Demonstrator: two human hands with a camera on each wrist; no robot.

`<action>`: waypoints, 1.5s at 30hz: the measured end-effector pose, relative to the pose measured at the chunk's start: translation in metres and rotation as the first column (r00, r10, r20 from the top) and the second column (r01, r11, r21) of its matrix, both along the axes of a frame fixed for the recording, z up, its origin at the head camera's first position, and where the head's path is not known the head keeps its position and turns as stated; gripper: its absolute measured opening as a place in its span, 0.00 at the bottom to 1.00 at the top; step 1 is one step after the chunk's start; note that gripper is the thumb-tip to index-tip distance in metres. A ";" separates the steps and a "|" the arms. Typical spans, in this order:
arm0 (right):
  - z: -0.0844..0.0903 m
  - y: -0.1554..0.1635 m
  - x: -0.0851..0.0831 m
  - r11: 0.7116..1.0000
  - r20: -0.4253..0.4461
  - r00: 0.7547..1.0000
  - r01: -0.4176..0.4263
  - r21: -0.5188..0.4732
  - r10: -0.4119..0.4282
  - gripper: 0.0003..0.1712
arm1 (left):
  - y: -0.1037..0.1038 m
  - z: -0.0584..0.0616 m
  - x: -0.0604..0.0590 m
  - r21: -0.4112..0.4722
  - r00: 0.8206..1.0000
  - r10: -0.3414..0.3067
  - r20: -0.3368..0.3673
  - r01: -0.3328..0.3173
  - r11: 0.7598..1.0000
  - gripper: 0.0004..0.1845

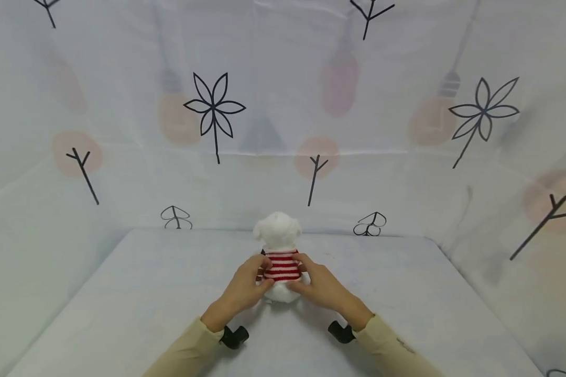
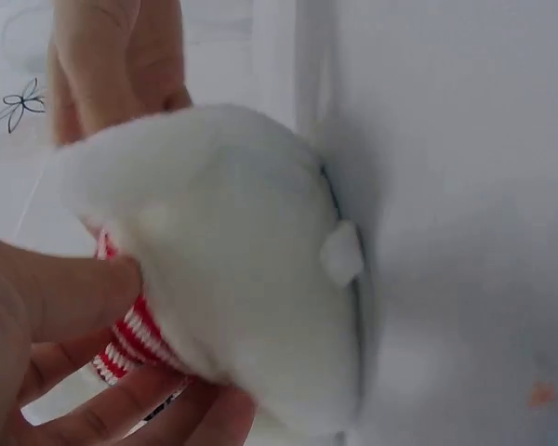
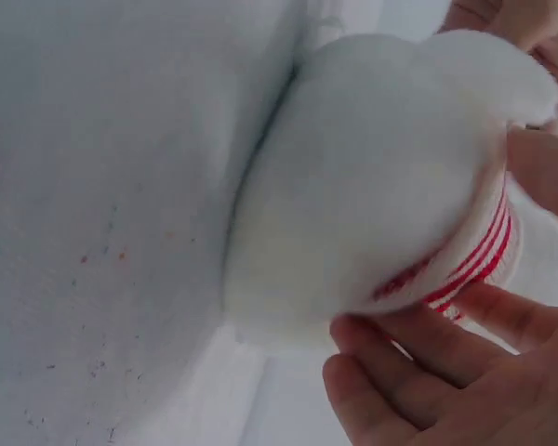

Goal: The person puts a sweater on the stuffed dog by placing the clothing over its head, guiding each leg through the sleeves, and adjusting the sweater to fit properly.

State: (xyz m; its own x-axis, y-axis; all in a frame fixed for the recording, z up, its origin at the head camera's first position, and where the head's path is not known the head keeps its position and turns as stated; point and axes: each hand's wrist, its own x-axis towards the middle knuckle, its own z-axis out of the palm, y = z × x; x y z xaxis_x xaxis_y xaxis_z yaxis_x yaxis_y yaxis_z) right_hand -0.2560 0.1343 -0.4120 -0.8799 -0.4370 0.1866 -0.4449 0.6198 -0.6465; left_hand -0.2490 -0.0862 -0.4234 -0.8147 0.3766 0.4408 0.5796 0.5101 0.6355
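A white plush toy (image 1: 278, 233) with floppy ears sits upright on the white table, its back to me. Around its body is a red-and-white striped knitted shirt (image 1: 282, 266). My left hand (image 1: 246, 283) grips the toy's left side, thumb at the shirt's lower hem and fingers curled round the flank. On the other side my right hand (image 1: 324, 283) holds it likewise. The left wrist view shows the left thumb (image 2: 102, 288) pressing the hem above the round white bottom (image 2: 232, 269). In the right wrist view, the right fingers (image 3: 428, 344) bend round the shirt's edge. The toy's front is hidden.
The white-covered table (image 1: 146, 293) extends around the toy. Behind it hangs a pale cloth (image 1: 273, 178) printed with flowers and twigs. Black wrist devices (image 1: 235, 337) stick out beneath both wrists, close to the tabletop.
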 end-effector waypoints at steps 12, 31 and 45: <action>-0.004 0.003 -0.009 0.987 -0.261 0.952 0.160 -0.020 -0.160 0.31 | 0.012 0.001 0.009 -0.090 0.981 0.123 -0.152 -0.138 0.986 0.08; -0.004 0.016 -0.017 0.996 -0.316 0.948 0.070 0.063 -0.047 0.28 | 0.015 0.001 0.017 -0.165 0.999 0.042 0.014 -0.039 0.986 0.13; 0.000 -0.002 -0.010 0.990 -0.455 0.885 0.042 -0.135 -0.099 0.36 | 0.001 0.021 0.001 0.179 0.886 0.316 -0.341 -0.269 0.946 0.13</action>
